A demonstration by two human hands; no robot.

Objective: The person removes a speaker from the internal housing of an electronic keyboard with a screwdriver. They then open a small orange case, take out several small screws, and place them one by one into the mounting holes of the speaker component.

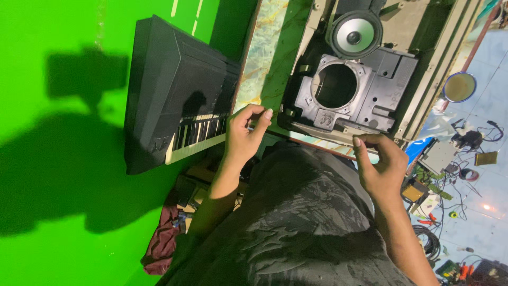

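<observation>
Left hand (244, 131): thumb and fingertips pinched together on something thin, too small to identify. Right hand (382, 165): fingers curled in, thumb to forefinger; whether anything is held, cannot tell. Just beyond both sets of fingertips, between them, lies a grey plastic housing (353, 95) with a round opening, on a marbled tabletop (264, 50). Beyond that, a speaker cone (353, 34). Out past the left fingers, a dark keyboard (177, 92) leans on a green wall (63, 159).
</observation>
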